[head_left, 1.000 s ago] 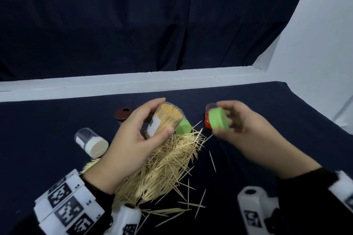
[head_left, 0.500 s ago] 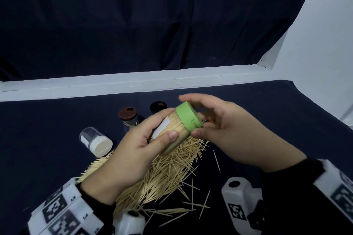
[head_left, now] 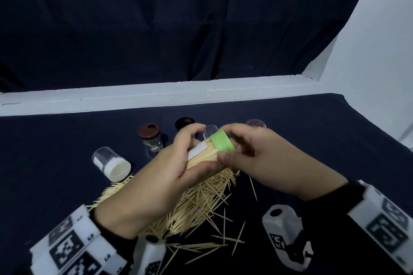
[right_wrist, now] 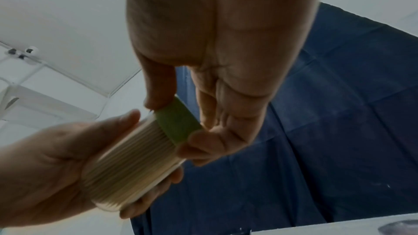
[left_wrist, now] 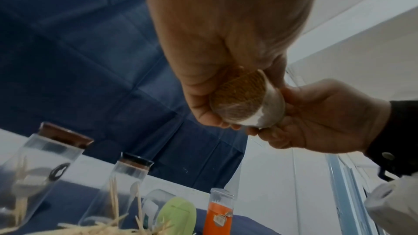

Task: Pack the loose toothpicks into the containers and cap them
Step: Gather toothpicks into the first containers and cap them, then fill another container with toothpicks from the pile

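My left hand (head_left: 178, 163) grips a clear container packed full of toothpicks (head_left: 202, 156), tilted up to the right above the table. A green cap (head_left: 222, 147) sits on its mouth, and my right hand (head_left: 241, 154) pinches that cap between thumb and fingers. The right wrist view shows the green cap (right_wrist: 177, 122) on the toothpick-filled container (right_wrist: 131, 172). The left wrist view shows the container's bottom (left_wrist: 239, 103) in my fingers. A big heap of loose toothpicks (head_left: 196, 205) lies on the dark cloth under both hands.
A white-capped container (head_left: 111, 166) lies on its side at left. Two brown-capped jars (head_left: 150, 138) (head_left: 184, 123) stand behind, a clear jar (head_left: 256, 123) further right. In the left wrist view an orange-labelled tube (left_wrist: 218, 212) and a green-capped container (left_wrist: 176, 215) are near the heap.
My right hand brought the green cap from the right onto the container's mouth. It now pinches the cap there while the left hand keeps the container tilted.
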